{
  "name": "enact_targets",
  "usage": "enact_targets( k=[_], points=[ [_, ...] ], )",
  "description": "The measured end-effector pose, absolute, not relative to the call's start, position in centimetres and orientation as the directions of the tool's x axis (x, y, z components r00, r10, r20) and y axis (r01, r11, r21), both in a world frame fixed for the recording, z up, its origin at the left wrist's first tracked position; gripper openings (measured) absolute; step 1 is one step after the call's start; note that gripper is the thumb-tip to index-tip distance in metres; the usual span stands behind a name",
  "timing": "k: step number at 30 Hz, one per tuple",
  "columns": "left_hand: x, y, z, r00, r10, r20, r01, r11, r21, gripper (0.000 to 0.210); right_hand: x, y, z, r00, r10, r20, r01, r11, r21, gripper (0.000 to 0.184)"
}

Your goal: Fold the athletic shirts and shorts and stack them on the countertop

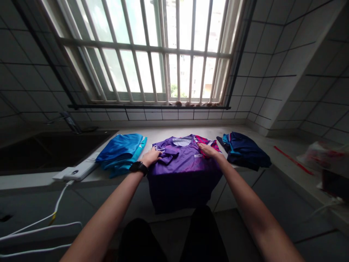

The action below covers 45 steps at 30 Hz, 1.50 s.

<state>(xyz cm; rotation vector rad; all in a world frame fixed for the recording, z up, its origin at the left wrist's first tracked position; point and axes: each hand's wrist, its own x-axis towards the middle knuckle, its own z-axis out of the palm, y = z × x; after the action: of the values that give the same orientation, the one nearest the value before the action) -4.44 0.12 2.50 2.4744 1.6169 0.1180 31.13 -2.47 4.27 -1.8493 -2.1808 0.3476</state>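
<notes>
A purple short-sleeved shirt (pixel 185 163) lies spread on the counter, its collar toward the window and its lower part hanging over the front edge. My left hand (pixel 152 156), with a black watch at the wrist, grips the shirt at its left sleeve, which is turned inward over the front. On the other side my right hand (pixel 207 150) is closed on the shirt beside the red patterned sleeve (pixel 209 141). The right fingertips are partly hard to make out.
Folded blue clothes (pixel 122 149) lie left of the shirt, and folded dark navy clothes (pixel 245 149) lie right. A white power strip (pixel 79 171) with a cable sits beside the sink (pixel 40 145). A red strip (pixel 293 160) and a plastic bag (pixel 321 156) rest on the right counter.
</notes>
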Motion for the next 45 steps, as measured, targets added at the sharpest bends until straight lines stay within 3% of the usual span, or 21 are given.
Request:
enact_targets(
  k=[3, 6, 8, 10, 12, 15, 19, 21, 24, 29, 32, 35, 37, 40, 45],
  points=[
    [-4.9, 0.5, 3.2, 0.429, 0.902, -0.051, 0.892, -0.414, 0.182, 0.041, 32.9, -2.3, 5.2, -0.09, 0.993, 0.082, 0.935, 0.113, -0.335, 0.047],
    [-5.2, 1.4, 4.3, 0.369, 0.927, 0.074, 0.901, -0.376, 0.219, 0.042, 35.0, -1.7, 5.3, 0.062, 0.987, 0.149, 0.954, -0.014, -0.3, 0.052],
    [-5.1, 2.1, 4.9, 0.212, 0.957, 0.196, 0.935, -0.257, 0.244, 0.043, 36.0, -1.2, 5.0, 0.101, 0.991, 0.086, 0.955, -0.073, -0.286, 0.06],
    [-4.8, 2.8, 5.1, 0.091, 0.969, 0.228, 0.948, -0.154, 0.277, 0.046, 36.5, -0.7, 4.7, 0.085, 0.995, -0.044, 0.956, -0.094, -0.276, 0.061],
    [-4.4, 3.4, 5.0, 0.058, 0.989, 0.138, 0.936, -0.102, 0.336, 0.05, 36.5, 0.0, 4.5, 0.11, 0.989, -0.099, 0.958, -0.132, -0.255, 0.053],
    [-4.0, 4.0, 4.7, 0.055, 0.995, -0.081, 0.856, -0.005, 0.517, 0.049, 36.1, 1.0, 4.6, 0.185, 0.982, -0.031, 0.952, -0.186, -0.242, 0.048],
    [-3.7, 4.7, 4.4, 0.095, 0.955, -0.28, 0.696, 0.137, 0.705, 0.026, 35.3, 2.3, 4.5, 0.162, 0.986, -0.043, 0.89, -0.165, -0.425, 0.059],
    [-3.8, 4.9, 4.4, 0.096, 0.945, -0.312, 0.634, 0.184, 0.751, 0.019, 35.0, 2.6, 4.4, 0.156, 0.979, -0.128, 0.823, -0.201, -0.531, 0.043],
    [-4.2, 5.1, 4.5, 0.097, 0.945, -0.312, 0.488, 0.228, 0.843, 0.024, 34.8, 2.6, 4.4, 0.138, 0.957, -0.256, 0.709, -0.276, -0.649, 0.014],
    [-4.5, 6.3, 5.3, 0.131, 0.975, -0.182, 0.326, 0.131, 0.936, 0.025, 34.5, 2.7, 5.7, 0.027, 0.948, -0.319, 0.393, -0.303, -0.868, 0.015],
    [-3.8, 7.7, 6.7, 0.043, 0.99, 0.131, 0.364, -0.138, 0.921, 0.018, 33.6, 4.0, 7.3, 0.073, 0.99, -0.118, 0.369, -0.137, -0.919, 0.014],
    [-2.9, 8.7, 8.7, 0.002, 0.883, 0.469, 0.32, -0.445, 0.836, 0.015, 32.5, 5.5, 8.9, 0.209, 0.895, 0.395, 0.432, 0.278, -0.858, 0.013],
    [-2.7, 8.6, 9.6, -0.02, 0.833, 0.553, 0.264, -0.529, 0.806, 0.017, 32.1, 5.6, 9.0, 0.202, 0.759, 0.619, 0.479, 0.475, -0.738, 0.015],
    [-3.1, 6.7, 9.9, -0.008, 0.872, 0.489, 0.262, -0.47, 0.843, 0.02, 32.2, 3.7, 7.2, 0.075, 0.77, 0.634, 0.551, 0.497, -0.67, 0.011],
    [-4.7, 0.9, 8.6, 0.067, 0.97, 0.232, 0.365, -0.241, 0.899, 0.015, 33.5, -3.1, 2.6, 0.01, 0.929, 0.37, 0.636, 0.279, -0.72, 0.01]
  ],
)
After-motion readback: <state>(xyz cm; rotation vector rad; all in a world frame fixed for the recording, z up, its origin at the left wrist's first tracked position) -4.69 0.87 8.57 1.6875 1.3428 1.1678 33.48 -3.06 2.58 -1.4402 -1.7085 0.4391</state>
